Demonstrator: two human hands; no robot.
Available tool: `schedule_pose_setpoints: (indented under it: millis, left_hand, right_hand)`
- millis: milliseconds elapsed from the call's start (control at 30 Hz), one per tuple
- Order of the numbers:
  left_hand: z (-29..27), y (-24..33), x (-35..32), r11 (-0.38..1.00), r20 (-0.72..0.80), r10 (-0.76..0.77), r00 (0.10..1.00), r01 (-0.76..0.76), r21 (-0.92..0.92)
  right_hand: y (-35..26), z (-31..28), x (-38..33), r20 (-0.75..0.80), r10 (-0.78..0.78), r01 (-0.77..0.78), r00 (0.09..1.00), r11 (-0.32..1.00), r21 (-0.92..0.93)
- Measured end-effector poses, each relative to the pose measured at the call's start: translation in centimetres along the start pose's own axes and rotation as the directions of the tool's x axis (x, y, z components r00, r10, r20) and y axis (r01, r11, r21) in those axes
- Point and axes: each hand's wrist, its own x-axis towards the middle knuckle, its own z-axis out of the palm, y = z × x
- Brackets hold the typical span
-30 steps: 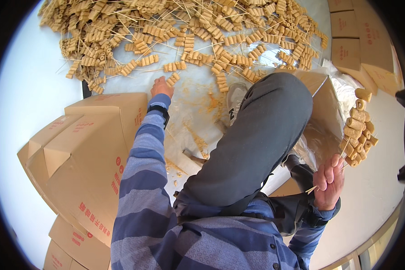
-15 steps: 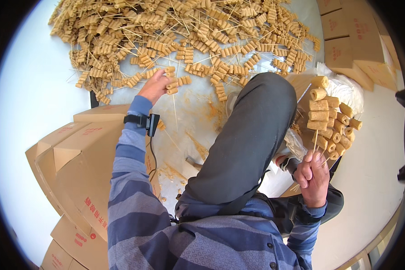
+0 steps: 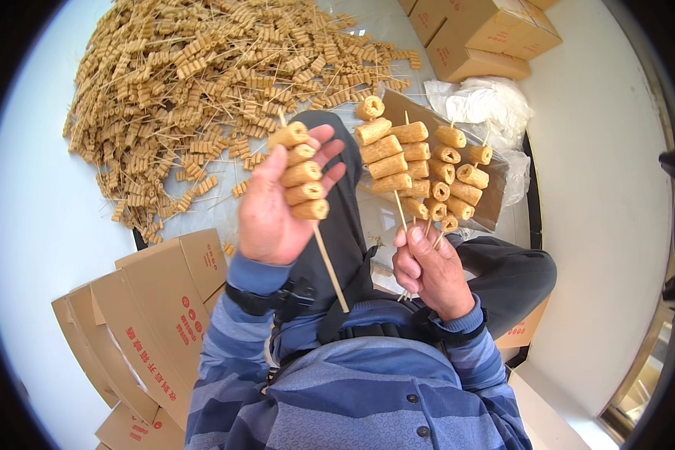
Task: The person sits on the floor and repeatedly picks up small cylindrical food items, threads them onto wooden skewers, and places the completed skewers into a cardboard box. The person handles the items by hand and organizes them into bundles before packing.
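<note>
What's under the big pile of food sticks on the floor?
The pile of skewers lies on a pale sheet whose edge shows beside it. Whatever lies beneath the middle of the pile is covered, so it cannot be seen.

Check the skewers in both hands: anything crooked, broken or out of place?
Nothing is broken. The left hand holds one skewer with its pieces stacked evenly. The right hand grips a fanned bunch of skewers; their sticks splay apart rather than lying parallel.

Pale floor [image 3: 45, 225] under skewer heap [image 3: 202, 67], cardboard boxes [image 3: 157, 315].
</note>
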Motion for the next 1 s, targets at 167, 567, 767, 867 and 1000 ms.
schedule_pose_setpoints:
  millis: [167,567,767,867,1000]
  left_hand:
    - [5.3,-4.9,0.4,0.99,0.127,0.092,0.988,-0.105,0.093]
    - [5.5,-4.9,0.6,0.935,0.267,0.148,0.952,-0.223,0.275]
    - [5.8,-4.6,0.2,0.914,0.208,0.154,0.966,-0.219,0.342]
    - [6.1,-3.9,-0.2,0.984,0.148,0.031,0.988,-0.057,0.171]
    - [6.7,-4.3,-0.5,0.988,0.182,0.033,0.983,-0.06,0.144]
  right_hand:
    - [-0.3,-1.6,-2.4,-0.08,-0.026,0.014,0.996,0.989,-0.149]
    - [-0.1,-3.6,-4.7,-0.009,-0.086,0.084,0.996,0.989,-0.122]
    - [0.7,-3.0,-5.1,-0.112,-0.243,0.213,0.964,0.95,-0.228]
    - [1.3,-3.0,-4.8,-0.139,-0.345,0.292,0.928,0.907,-0.304]
    - [2.1,-3.0,-4.3,-0.131,-0.429,0.343,0.894,0.842,-0.417]
